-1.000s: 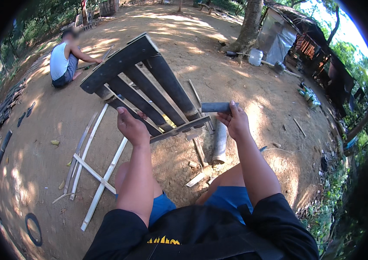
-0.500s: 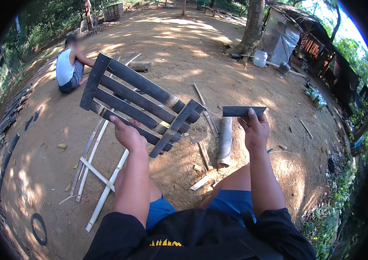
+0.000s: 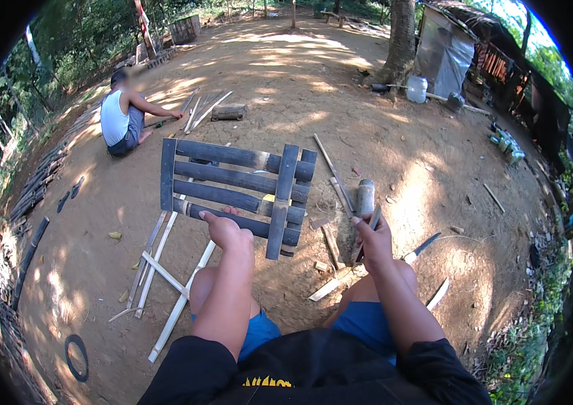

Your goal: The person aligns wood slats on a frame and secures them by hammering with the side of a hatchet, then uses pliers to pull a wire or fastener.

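My left hand (image 3: 227, 229) grips the lowest slat of a dark slatted panel (image 3: 222, 185), made of several split bamboo slats joined by a crosspiece near each end. The panel is held up in front of me, nearly level. In my right hand (image 3: 374, 243) is a short dark bamboo strip (image 3: 359, 251), pinched between thumb and fingers and turned nearly edge-on. The strip is apart from the panel. Beyond my right hand a thick bamboo piece (image 3: 365, 197) stands on the ground. Near it lie a hammer-like tool with a wooden handle (image 3: 333, 247) and pale wood scraps (image 3: 327, 289).
Two knives, one (image 3: 422, 248) by my right knee and another blade (image 3: 438, 295) nearer, lie on the dirt. Long pale strips (image 3: 182, 297) rest at my left. A person (image 3: 121, 118) sits at far left by more strips. A tree (image 3: 401, 47) and shed (image 3: 445, 50) stand at far right.
The panel has been lowered and turned more level. My right hand has come down and left, with the bamboo strip rotated from lying sideways to nearly upright.
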Action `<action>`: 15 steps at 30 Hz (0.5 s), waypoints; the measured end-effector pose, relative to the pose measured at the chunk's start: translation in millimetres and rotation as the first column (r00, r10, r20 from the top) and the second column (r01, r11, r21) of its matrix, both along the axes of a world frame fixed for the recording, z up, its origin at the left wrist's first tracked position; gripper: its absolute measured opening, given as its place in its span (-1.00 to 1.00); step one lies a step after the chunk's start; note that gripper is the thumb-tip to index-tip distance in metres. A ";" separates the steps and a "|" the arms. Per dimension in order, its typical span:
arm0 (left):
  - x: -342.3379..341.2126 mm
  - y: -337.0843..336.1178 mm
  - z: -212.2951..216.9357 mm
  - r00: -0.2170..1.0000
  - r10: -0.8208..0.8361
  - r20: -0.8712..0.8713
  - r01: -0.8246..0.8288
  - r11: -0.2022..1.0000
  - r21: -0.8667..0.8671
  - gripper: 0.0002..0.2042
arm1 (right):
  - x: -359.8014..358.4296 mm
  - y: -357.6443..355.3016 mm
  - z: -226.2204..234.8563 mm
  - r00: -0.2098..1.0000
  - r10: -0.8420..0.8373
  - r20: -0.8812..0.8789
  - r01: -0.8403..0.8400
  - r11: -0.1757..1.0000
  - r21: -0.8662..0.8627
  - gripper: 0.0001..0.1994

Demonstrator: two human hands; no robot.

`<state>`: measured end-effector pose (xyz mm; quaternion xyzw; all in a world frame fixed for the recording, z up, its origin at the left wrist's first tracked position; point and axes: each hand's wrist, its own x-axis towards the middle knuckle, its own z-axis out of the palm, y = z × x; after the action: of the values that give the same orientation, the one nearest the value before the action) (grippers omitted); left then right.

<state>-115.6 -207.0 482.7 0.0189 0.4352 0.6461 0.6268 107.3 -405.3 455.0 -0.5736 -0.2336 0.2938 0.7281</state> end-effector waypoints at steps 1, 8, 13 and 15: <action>1.8 -4.6 3.0 1.000 0.005 -0.001 -0.005 1.000 -0.003 -0.42 | -14.6 5.1 -0.2 0.999 0.052 0.014 -0.051 0.996 -0.071 -0.66; 19.5 -23.0 9.4 0.998 0.032 0.048 -0.032 0.999 -0.004 -0.41 | -73.2 20.4 -7.7 0.932 0.361 -0.030 -0.361 0.922 -0.141 -0.50; 22.2 -22.7 -2.0 0.997 0.073 0.038 -0.073 0.997 0.018 -0.39 | -84.6 29.8 -3.8 0.937 0.349 0.006 -0.344 0.926 -0.154 -0.59; 24.3 -22.5 -4.8 0.995 0.088 0.037 -0.089 0.996 0.014 -0.38 | -86.2 32.1 -5.1 0.942 0.334 0.031 -0.327 0.934 -0.141 -0.62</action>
<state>-91.3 -229.5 477.9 -0.0070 0.4190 0.6769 0.6052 21.2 -373.2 449.8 -0.5813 -0.3261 0.4114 0.6217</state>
